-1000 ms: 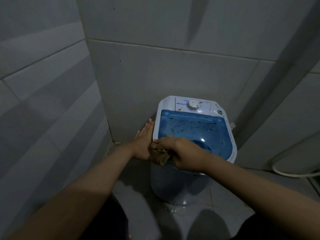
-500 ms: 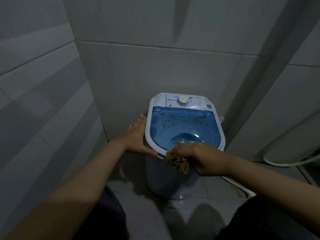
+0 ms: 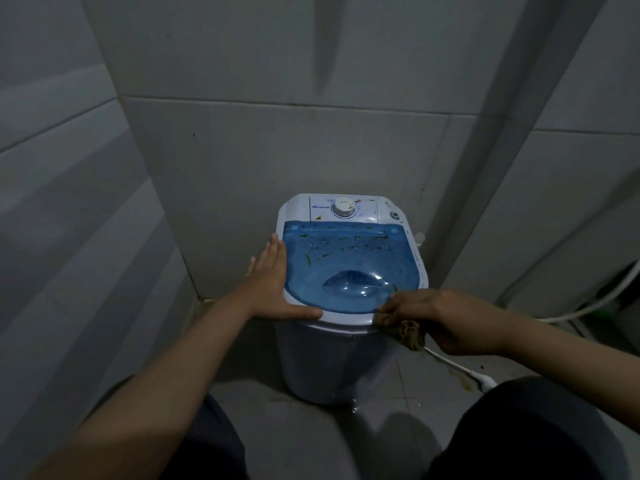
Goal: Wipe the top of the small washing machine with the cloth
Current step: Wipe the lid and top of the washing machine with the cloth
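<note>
At the tiled corner — I see the small washing machine (image 3: 346, 341) | left hand (image 3: 273, 289) flat, fingers spread, against its left rim | right hand (image 3: 436, 317) clenched on the brown cloth (image 3: 405, 330) at the front-right rim — blue lid (image 3: 346, 258) speckled with debris

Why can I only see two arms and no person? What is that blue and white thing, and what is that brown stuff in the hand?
The camera sits on the person's head and looks down, so you see only their arms, as if through their eyes. The blue and white thing is a small washing machine standing on a tiled floor in a corner. Its see-through blue lid has bits of dirt and water drops on it, and there is a white dial at the back. The left hand lies flat against the machine's side to steady it. The right hand squeezes a brown cloth at the front rim, for wiping.
</note>
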### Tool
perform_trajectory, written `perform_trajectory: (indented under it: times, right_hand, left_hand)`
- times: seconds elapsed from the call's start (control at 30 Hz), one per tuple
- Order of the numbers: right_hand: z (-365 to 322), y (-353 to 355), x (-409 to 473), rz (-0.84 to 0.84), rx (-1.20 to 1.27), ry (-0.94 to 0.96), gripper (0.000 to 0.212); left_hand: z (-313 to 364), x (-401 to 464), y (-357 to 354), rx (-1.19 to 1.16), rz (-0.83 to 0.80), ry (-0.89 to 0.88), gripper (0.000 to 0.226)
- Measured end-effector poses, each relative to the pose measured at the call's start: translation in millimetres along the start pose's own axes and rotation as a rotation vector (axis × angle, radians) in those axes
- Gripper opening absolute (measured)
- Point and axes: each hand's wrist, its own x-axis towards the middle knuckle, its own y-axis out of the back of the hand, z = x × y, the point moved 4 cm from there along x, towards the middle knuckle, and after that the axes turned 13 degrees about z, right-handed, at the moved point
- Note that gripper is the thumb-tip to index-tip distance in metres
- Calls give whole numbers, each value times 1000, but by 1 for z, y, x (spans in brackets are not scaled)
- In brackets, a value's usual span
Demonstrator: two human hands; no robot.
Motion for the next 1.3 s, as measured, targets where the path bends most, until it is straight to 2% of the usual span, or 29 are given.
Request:
perform_trajectory:
  times: [0.1,0.17,0.23,0.3,0.4,0.6,0.7,0.8,0.93,1.07,1.3]
  right_hand:
    - [16,22,4,58,46,-131,55]
    - [32,37,12,186,142,-254,54]
    - [48,50,28,375,184,-332,43]
    - [64,59,50,545,71,-387,37]
    - [84,59,87,634,-2,-499,42]
    - [115,44,148,589,-20,-622,56]
    - [125,34,158,468,-59,-584,47]
    - [126,34,150,470,-71,-549,39]
    - [125,36,134,454,-91,-597,43]
    - [124,36,115,438,-107,-652,57]
    - [103,33,89,444,-112,-625,51]
  left_hand:
    - [-1,2,-2,-5,-9,7,152]
    - [-2,2,-3,1,-24,11,154]
    - [-2,3,-3,8,-36,16,156]
    - [-1,3,-3,17,-41,23,158]
    - [0,3,-3,34,-52,31,161]
    - [3,2,0,43,-80,22,157]
    - [2,1,0,35,-73,22,156]
    - [3,1,1,34,-78,19,158]
    - [3,1,1,35,-85,20,157]
    - [5,1,2,29,-89,22,158]
    - [6,1,4,31,-96,30,162]
